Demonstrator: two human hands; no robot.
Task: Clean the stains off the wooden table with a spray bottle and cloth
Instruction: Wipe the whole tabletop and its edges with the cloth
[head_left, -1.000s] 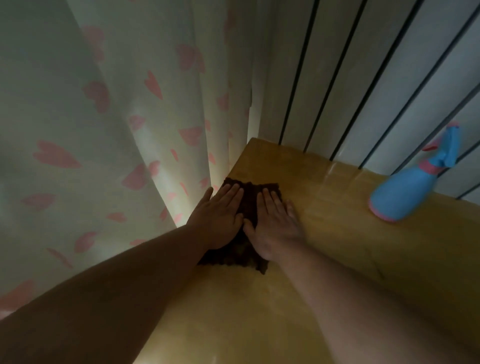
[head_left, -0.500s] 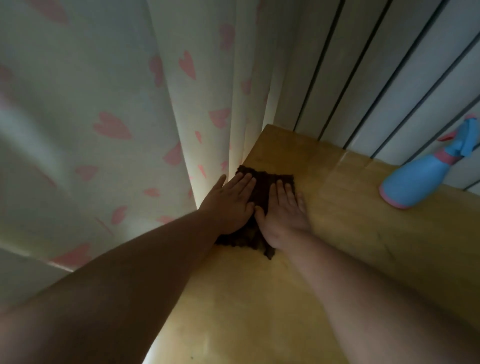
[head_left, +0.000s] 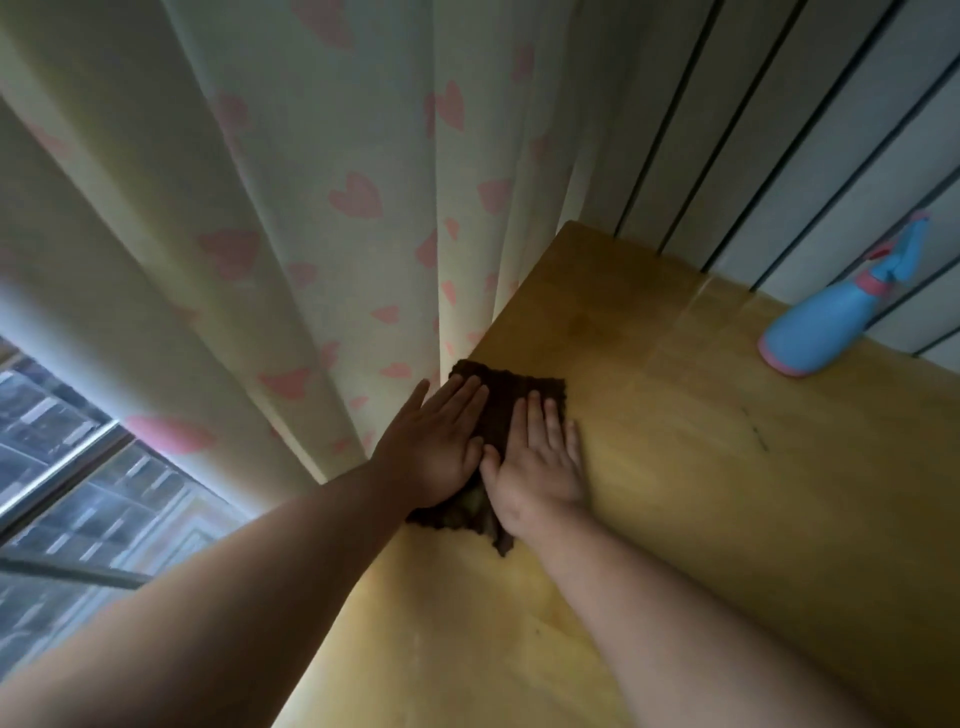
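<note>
Wiping is the step in hand: left hand (head_left: 435, 448) and right hand (head_left: 540, 462) press flat, fingers straight, on the dark cloth (head_left: 503, 400) at the bench's (head_left: 727, 493) left edge. Spray bottle (head_left: 826, 322) stands far right; next, probably sweep the cloth toward the faint marks on the right.

Left forearm (head_left: 234, 597): enters from 7 o'clock and extends toward 1 o'clock, bare, nearly straight at the wrist.

Left hand (head_left: 441, 447): palm down, fingers straight and pointing to 1 o'clock, little finger spread slightly to the outside.

Right forearm (head_left: 675, 623): enters from 5 o'clock and extends toward 11 o'clock, bare.

Right hand (head_left: 540, 467): palm down, fingers straight and pointing to 12 o'clock.

The hands lie side by side, thumbs just beside each other at the inner edges.
</note>
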